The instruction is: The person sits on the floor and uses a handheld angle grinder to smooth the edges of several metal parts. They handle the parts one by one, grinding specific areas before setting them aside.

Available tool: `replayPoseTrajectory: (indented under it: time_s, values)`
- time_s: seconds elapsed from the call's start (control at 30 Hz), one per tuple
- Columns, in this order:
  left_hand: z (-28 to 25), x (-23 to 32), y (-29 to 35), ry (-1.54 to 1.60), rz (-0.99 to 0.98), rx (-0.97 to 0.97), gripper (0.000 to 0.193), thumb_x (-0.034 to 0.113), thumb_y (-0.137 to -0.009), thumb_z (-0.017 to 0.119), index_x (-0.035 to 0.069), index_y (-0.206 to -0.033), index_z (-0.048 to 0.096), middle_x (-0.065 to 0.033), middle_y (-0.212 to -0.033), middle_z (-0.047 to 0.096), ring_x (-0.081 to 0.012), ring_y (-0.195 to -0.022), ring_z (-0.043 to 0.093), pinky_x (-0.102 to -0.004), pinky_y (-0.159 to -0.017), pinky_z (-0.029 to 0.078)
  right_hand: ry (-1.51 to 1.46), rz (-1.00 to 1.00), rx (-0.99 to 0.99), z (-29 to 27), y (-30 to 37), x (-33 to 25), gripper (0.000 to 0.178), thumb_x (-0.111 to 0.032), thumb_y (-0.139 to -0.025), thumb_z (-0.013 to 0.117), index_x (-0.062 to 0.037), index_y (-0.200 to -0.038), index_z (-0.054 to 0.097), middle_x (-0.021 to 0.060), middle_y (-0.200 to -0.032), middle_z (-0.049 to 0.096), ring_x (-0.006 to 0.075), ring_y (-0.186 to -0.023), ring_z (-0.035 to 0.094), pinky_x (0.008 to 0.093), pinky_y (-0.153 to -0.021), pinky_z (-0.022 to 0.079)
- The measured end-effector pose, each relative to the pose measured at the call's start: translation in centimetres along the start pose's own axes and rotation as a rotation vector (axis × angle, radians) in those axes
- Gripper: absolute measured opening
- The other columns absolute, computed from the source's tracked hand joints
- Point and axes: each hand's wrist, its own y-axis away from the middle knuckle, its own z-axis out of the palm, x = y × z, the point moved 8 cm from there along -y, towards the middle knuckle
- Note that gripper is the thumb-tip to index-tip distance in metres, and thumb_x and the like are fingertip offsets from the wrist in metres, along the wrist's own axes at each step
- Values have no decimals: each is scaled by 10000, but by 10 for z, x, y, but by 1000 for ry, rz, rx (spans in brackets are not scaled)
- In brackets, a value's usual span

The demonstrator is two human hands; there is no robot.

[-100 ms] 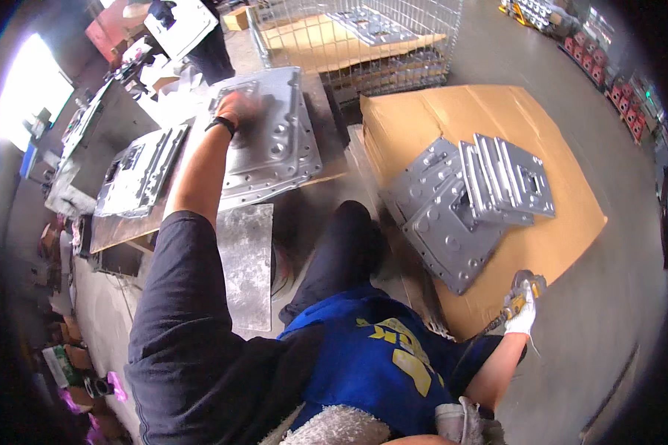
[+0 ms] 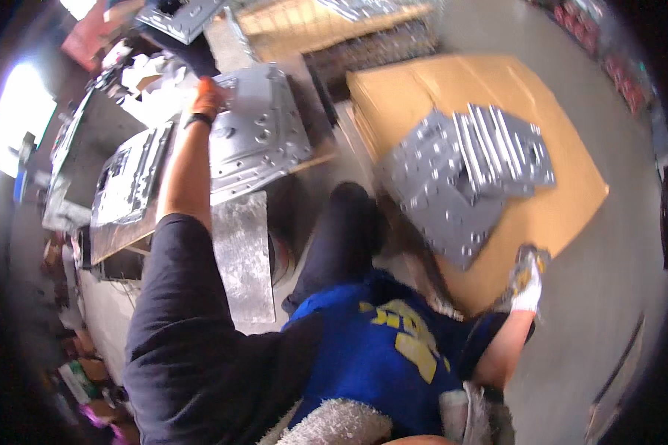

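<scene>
My left hand [image 2: 209, 100], in an orange glove with a dark wristband, touches the far left part of a grey pressed-metal plate [image 2: 256, 122]. Motion blur smears its fingers. The plate lies on top of another on a wooden-topped bench [image 2: 315, 162]. Out to the right, my right hand [image 2: 527, 295], in a white glove, grips a yellow, grey-headed angle grinder [image 2: 531, 263] over the floor. Several similar grey plates [image 2: 453, 222] are piled beyond it on a cardboard sheet [image 2: 564, 222].
Another metal plate [image 2: 130, 182] lies left of my arm. A bare metal sheet [image 2: 243, 259] stands below the bench front. At the far left a person holds a plate [image 2: 178, 18]. A wire cage [image 2: 378, 48] stands behind.
My left hand has slid leftward over the plate toward its far left edge. The grinder stays in my right hand. The other person's plate has tilted, and the whole view has shifted slightly.
</scene>
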Motion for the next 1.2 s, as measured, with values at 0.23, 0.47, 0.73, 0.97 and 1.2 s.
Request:
replayPoseTrajectory:
  time_s: [0.23, 0.47, 0.73, 0.97, 1.2]
  values:
    - [90, 43, 68, -753, 73, -273, 393, 346, -764, 660, 30, -994, 693, -214, -1035, 686, -362, -989, 647, -402, -841, 502, 9, -14, 173, -24, 10, -25, 300, -294, -859, 708, -103, -1084, 658, 30, -888, 656, 151, -708, 616, 296, -579, 520]
    - [110, 79, 5, -1090, 33, -162, 531, 466, -737, 678, -11, -971, 678, -274, -994, 668, -374, -1003, 654, -442, -822, 504, 23, 20, 179, -39, 13, -22, 309, -310, -853, 711, -105, -1080, 670, 7, -856, 661, 140, -678, 623, 291, -579, 522]
    - [461, 307, 142, -567, 498, -407, 653, 558, -753, 697, 83, -1197, 635, -180, -1163, 661, -330, -1116, 618, -404, -935, 480, -112, -32, 256, -71, 18, -36, 329, -285, -841, 731, -98, -1100, 653, 29, -865, 653, 150, -674, 631, 288, -581, 523]
    - [708, 446, 271, -393, 760, -797, 671, 507, -772, 675, 33, -1242, 605, -204, -1195, 643, -348, -1139, 599, -384, -965, 464, -192, -3, 276, -70, 16, -54, 302, -270, -830, 735, -73, -1035, 631, 33, -778, 630, 141, -646, 620, 257, -577, 504]
    - [861, 468, 313, -640, 911, -818, 957, 637, -677, 683, 19, -1370, 451, -208, -1335, 547, -365, -1228, 527, -407, -1023, 423, -270, -34, 305, -85, -4, -67, 257, -242, -848, 709, -66, -1014, 623, 34, -761, 620, 141, -638, 608, 265, -584, 505]
